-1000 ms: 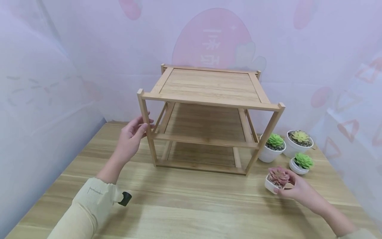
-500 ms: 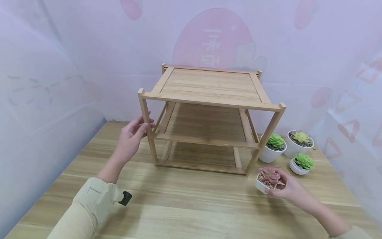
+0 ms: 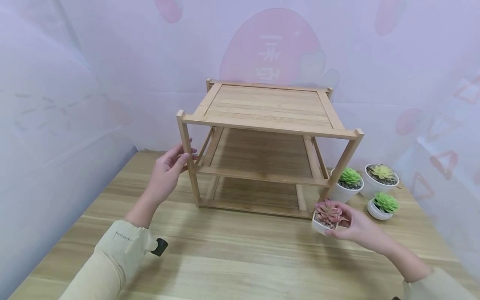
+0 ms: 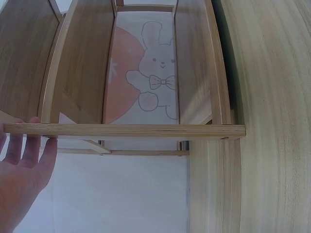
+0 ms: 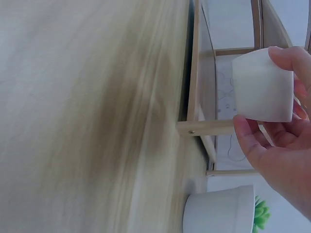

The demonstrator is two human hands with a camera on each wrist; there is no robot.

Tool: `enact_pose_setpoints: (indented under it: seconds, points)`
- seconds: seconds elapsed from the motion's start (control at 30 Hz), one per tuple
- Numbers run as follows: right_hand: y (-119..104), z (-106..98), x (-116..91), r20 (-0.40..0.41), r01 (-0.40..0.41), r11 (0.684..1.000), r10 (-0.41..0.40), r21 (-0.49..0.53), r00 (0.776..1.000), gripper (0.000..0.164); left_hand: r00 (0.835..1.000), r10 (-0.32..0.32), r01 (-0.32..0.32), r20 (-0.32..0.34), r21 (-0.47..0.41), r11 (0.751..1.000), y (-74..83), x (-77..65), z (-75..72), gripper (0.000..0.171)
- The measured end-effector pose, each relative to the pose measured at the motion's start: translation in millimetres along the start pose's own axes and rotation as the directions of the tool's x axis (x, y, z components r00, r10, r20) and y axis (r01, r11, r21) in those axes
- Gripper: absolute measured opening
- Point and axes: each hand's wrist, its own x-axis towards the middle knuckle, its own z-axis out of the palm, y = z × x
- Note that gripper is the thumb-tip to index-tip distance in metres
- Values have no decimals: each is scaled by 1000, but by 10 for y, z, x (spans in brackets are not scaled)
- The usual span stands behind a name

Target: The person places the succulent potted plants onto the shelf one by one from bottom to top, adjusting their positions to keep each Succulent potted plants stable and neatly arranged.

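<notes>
A three-tier wooden shelf point(image 3: 273, 106) stands on the table. My left hand point(image 3: 164, 176) grips its left front post point(image 4: 146, 130), thumb on the near side and fingers reaching behind. In my right hand point(image 3: 358, 229) is a small white pot point(image 5: 262, 90) bearing a pink succulent point(image 3: 329, 213), pinched between thumb and fingers. The right wrist view shows the pot raised above the tabletop, its plant hidden behind it. From the head view, the pink succulent overlaps the foot of the shelf's right front post.
Right of the shelf stand three white-potted succulents: a green one point(image 3: 350, 176) by the post, a yellowish one point(image 3: 381, 171) behind, and a small green one point(image 3: 386, 202) in front. Printed cloth point(image 3: 161, 62) encloses the wooden table point(image 3: 225, 258) at back and sides.
My right hand has carried the potted pink succulent leftward and slightly up, toward the shelf's right front post. My left hand stays on the left post; the head view has shifted slightly.
</notes>
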Motion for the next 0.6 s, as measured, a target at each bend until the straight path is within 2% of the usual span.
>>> enact_pose_setpoints:
  seconds: [0.23, 0.6]
  points:
    - [-66, 51, 110, 63, 15, 1000, -16, 11, 998, 76, 1000, 4, -4, 0, -3, 1000, -3, 2, -2, 46]
    - [-12, 289, 311, 114, 89, 986, -105, 143, 988, 73, 1000, -6, 6, 4, -5, 1000, -5, -2, -5, 47]
